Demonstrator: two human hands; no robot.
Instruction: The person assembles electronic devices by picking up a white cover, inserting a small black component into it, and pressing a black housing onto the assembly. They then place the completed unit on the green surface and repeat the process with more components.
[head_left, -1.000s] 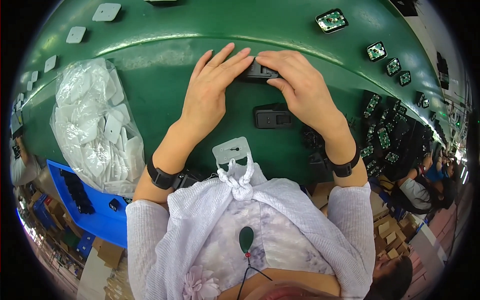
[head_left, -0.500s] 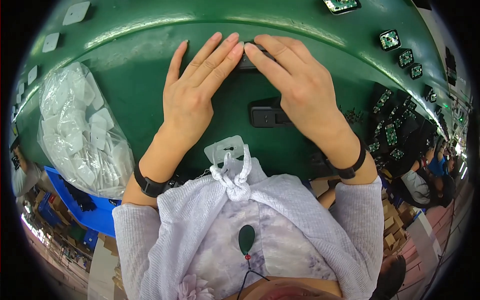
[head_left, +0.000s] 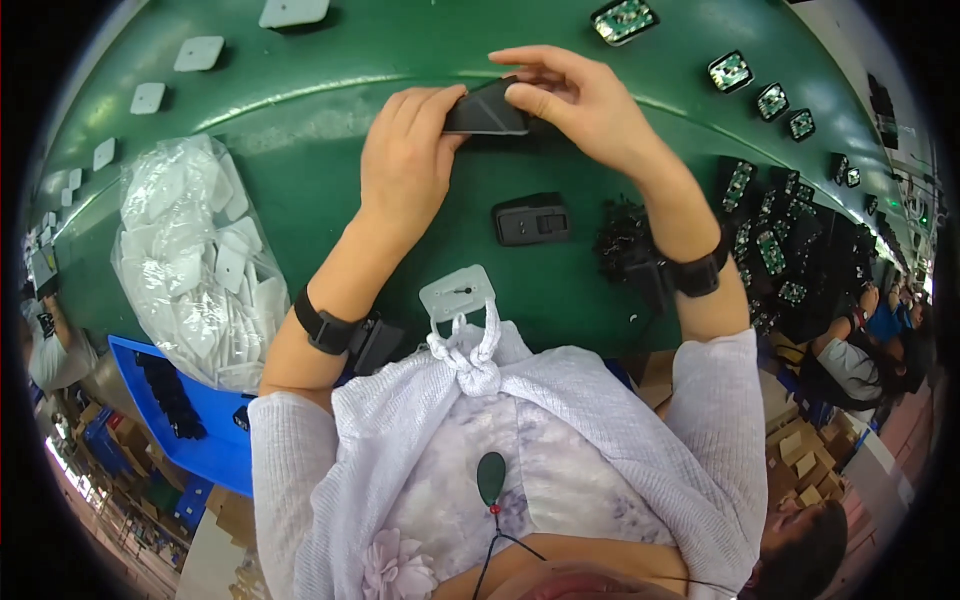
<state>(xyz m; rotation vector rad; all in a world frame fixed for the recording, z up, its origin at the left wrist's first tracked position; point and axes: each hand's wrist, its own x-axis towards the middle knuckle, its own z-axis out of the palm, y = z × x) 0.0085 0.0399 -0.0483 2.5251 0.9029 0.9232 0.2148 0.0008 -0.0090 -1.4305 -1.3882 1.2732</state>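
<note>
Between my hands a flat black plastic housing [head_left: 490, 110] is held up above the green work surface, tilted. My left hand [head_left: 408, 145] is closed on its left end, thumb underneath. At its right end my right hand [head_left: 580, 100] pinches the edge between thumb and fingers, the index finger stretched out past it. Nearer to me lies another black plastic housing [head_left: 530, 219], with a recessed part on its right side. A heap of small black parts [head_left: 622, 240], probably screws, sits to its right, beside my right forearm. Close to my body is a translucent white plate [head_left: 458, 291] with a slot.
A clear bag of white plates [head_left: 195, 255] lies on the left, above a blue bin [head_left: 190, 440] with black parts. White plates [head_left: 199, 53] line the far left; circuit boards in black housings [head_left: 731, 71] stand far right. More boards [head_left: 770, 252] are piled at right. Other people sit at both sides.
The black housing has been lifted off the surface and tilted. My hands, spread flat over it before, now grip its two ends. The second housing shows fully now.
</note>
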